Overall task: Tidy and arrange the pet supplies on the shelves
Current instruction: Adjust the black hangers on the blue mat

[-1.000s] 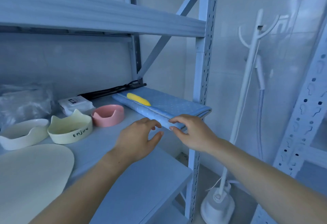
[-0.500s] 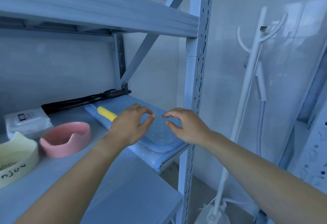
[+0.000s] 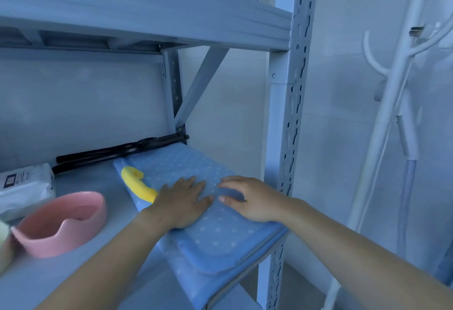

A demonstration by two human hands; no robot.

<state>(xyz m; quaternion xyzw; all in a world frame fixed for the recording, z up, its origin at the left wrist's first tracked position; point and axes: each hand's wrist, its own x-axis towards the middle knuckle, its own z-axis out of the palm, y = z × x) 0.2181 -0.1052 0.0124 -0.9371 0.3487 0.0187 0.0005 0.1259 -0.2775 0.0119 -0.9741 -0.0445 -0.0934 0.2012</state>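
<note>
under both hands (image 3: 181, 203) (image 3: 250, 199): folded blue mat (image 3: 220, 241), palms flat.

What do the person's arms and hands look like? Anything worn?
Nothing worn that shows. The left hand and right hand are bare: no gloves, rings or watch. The left forearm and right forearm are bare to the frame edge, with no sleeves in view.

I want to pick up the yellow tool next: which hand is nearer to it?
Left. The left hand lies flat on the blue mat beside the yellow tool; the right hand rests farther right.
</note>
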